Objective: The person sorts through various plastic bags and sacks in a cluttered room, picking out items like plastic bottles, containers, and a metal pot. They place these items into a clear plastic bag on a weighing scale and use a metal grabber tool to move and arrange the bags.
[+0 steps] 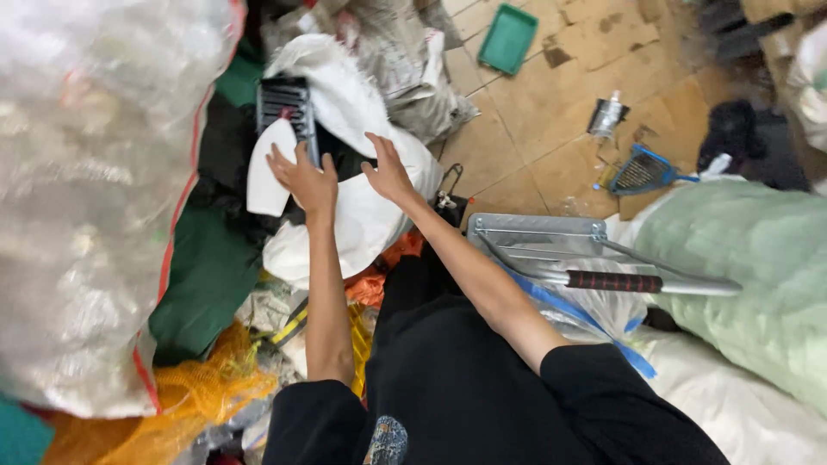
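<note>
My left hand (301, 179) grips a black slatted plastic piece (286, 105) and presses against a white flat plastic piece (265, 176) beside it. My right hand (388, 170) lies flat with fingers spread on a large white sack (366, 215) that fills the middle of the view. Both arms reach forward from black sleeves. What lies inside the sack's dark opening is hidden.
A huge clear bag of plastic bottles (86, 189) fills the left. Green fabric (207, 275) and orange netting (198, 396) lie below it. A metal hand trolley (551, 250) rests on a pale green sack (749, 267). A green tray (508, 39) and a crushed bottle (607, 116) sit on the cardboard-covered floor.
</note>
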